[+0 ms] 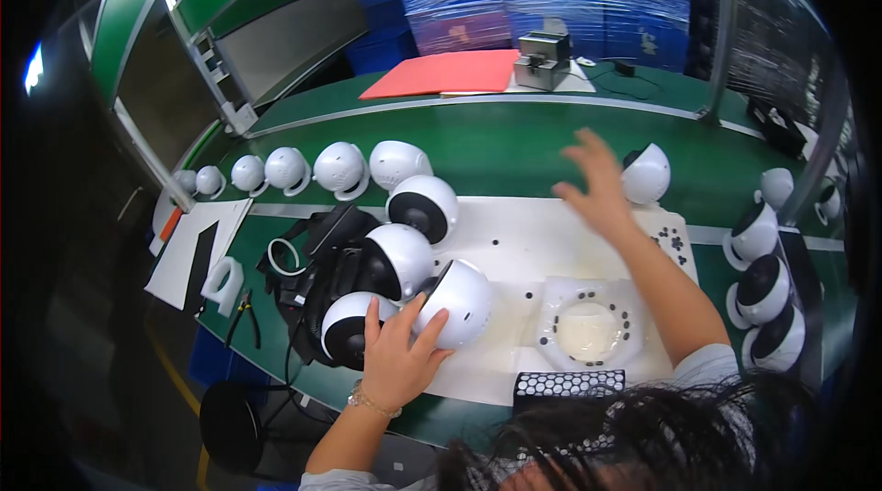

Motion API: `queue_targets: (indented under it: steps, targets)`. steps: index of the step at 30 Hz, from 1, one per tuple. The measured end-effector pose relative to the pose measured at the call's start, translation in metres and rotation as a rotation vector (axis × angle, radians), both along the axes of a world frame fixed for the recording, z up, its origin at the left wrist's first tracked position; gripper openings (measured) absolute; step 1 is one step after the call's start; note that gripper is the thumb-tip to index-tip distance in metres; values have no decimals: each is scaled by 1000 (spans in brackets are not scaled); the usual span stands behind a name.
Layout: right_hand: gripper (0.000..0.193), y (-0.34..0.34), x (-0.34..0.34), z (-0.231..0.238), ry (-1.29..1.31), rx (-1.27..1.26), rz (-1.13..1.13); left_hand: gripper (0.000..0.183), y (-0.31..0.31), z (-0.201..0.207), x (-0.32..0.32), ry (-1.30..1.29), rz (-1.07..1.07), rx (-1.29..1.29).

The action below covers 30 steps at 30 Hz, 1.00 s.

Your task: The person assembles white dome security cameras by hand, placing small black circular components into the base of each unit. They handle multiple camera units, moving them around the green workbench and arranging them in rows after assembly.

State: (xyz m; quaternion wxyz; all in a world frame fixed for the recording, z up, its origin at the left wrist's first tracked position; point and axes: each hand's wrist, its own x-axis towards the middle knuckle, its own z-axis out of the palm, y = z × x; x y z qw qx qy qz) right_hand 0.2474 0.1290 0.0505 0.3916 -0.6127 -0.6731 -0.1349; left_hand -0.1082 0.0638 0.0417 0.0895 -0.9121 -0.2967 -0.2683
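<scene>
My left hand [400, 353] is on a white ball-shaped camera [462, 307] at the front of the cluster, its fingers curved over the ball's left side and edge. My right hand [599, 186], slightly blurred, is raised over the far right of the white board [514, 243] with fingers apart and nothing in them. Just right of it stands another white ball-shaped camera [650, 174] with a dark face. Left of the board, more such cameras sit close together, among them one beside my left hand [347, 330] and one behind [404, 257].
A clear plastic tray [588, 353] with small black pads lies on the board, near a black perforated piece [570, 383]. Several white cameras [340, 168] line the far left; others [767, 289] stand at right. Yellow-handled pliers [244, 316], a white bracket [222, 284] and black straps [317, 261] lie left.
</scene>
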Motion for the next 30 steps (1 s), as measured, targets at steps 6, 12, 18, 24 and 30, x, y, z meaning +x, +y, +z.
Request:
queue_targets:
  steps: [6,12,18,24,30]
  targets:
    - [82,-21,100,-18,378,88,-763,64,-8,-6,8,-245,-181,138]
    - [91,-21,147,-37,559,14,-529,71,-50,41,-53,-376,141,394]
    - [82,-32,101,-11,213,261,-486,89,-99,41,-133,-840,511,315]
    - [85,-32,3,42,274,267,10,85,-120,-3,-148,-482,781,137]
    - [97,-50,-51,50,499,-160,386,73,-102,-12,-114,-322,910,4]
